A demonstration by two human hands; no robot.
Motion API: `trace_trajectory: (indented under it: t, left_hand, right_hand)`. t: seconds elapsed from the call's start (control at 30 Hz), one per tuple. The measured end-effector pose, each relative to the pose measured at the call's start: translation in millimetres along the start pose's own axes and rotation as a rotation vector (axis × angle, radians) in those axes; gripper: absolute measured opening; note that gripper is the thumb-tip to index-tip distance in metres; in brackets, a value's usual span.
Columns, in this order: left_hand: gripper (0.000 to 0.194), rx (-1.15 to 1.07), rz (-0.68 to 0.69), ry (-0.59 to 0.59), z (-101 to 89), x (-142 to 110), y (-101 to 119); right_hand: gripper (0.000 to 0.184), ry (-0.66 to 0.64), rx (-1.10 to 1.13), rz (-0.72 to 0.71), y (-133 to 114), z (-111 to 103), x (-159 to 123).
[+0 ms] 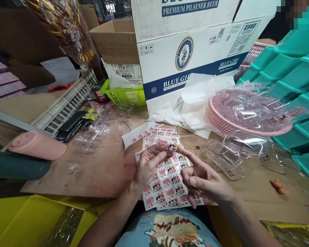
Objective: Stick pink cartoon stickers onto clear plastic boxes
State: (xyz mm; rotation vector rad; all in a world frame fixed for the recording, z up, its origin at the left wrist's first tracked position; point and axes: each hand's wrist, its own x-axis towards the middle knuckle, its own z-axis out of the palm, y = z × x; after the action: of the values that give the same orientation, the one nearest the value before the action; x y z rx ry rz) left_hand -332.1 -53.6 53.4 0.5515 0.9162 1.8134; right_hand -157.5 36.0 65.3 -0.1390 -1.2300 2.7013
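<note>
My left hand (149, 166) pinches a clear plastic case (156, 148) between thumb and fingers, above the sheets. A cat sticker (174, 147) sits on the right side of this case, with pink lettering beside it. My right hand (204, 175) reaches in with its index finger stretched out to the sticker's edge; the other fingers are loosely bent and apart, with nothing visible between them. Below both hands lie sticker sheets (167, 181), printed with orange-and-white cats and pink lettering. A partly peeled white strip (140, 134) lies at their far left.
Clear plastic cases (225, 157) lie to the right, near a pink basket (212, 115) heaped with more. Crumpled white paper (193, 103) rests before a tall beer carton (164, 55). A pink tumbler (38, 145) lies left; teal bins (285, 79) stack at right.
</note>
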Motion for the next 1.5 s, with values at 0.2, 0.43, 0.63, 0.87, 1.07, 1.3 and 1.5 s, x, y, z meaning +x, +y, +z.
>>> trace_trajectory:
  t: [0.2, 0.43, 0.63, 0.87, 1.07, 1.3, 1.5]
  left_hand:
    - [0.014, 0.066, -0.002, -0.013, 0.9, -3, -3]
    - [0.016, 0.113, -0.02, -0.009, 0.7, -2, -1]
    - [0.016, 0.094, -0.027, -0.009, 0.6, 0, -3]
    - [0.017, 0.086, -0.027, 0.0, -0.7, 2, -5]
    - [0.015, 0.078, -0.043, 0.008, -0.9, 2, -1]
    - [0.017, 0.075, -0.042, 0.054, -3.2, 2, -4]
    - [0.018, 0.061, -0.048, 0.089, -3.0, 4, -7]
  right_hand:
    - [0.074, -0.027, 0.057, 0.026, 9, -7, 0]
    - [0.073, -0.002, 0.066, 0.044, 13, -11, 2]
    - [0.072, 0.01, 0.064, 0.049, 12, -10, 1]
    - [0.073, 0.031, 0.051, 0.053, 12, -12, 2]
    - [0.076, 0.091, 0.018, 0.062, 13, -11, 3]
    - [0.088, 0.117, 0.02, 0.082, 14, -6, 6]
    - [0.084, 0.091, 0.066, 0.022, 9, 4, 5]
